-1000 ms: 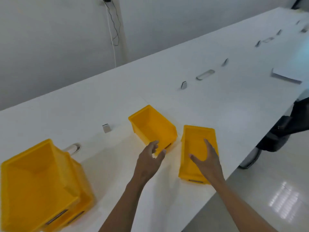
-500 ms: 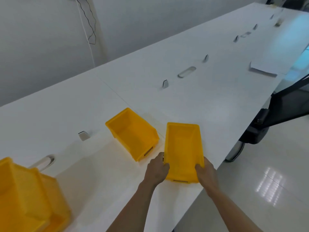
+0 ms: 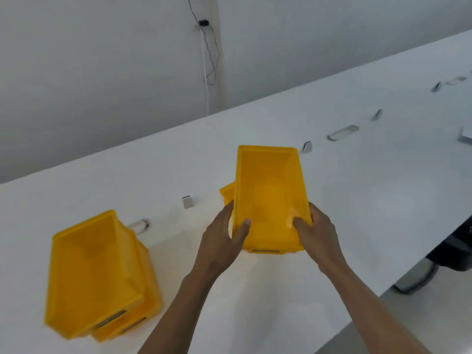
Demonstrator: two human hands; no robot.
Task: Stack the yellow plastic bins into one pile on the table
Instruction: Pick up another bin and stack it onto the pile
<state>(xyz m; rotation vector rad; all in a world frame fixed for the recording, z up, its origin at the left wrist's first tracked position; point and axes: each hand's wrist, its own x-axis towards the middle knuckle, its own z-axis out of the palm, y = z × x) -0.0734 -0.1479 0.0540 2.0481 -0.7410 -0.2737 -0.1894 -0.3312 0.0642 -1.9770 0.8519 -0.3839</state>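
On the white table (image 3: 370, 200) are four yellow bins: two nested (image 3: 97, 274), one mostly hidden (image 3: 227, 192), one open-topped bin (image 3: 268, 198) clamped between left hand (image 3: 219, 249) and right hand (image 3: 319, 238).

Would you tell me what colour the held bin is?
Yellow; the bin shows clearly in the head view.

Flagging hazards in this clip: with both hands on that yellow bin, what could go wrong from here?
1. The held bin hides most of the loose bin behind it, so it may knock that bin.
2. The left hand and right hand grip only its near end; the far end could dip.
3. The pile sits askew and may shift.
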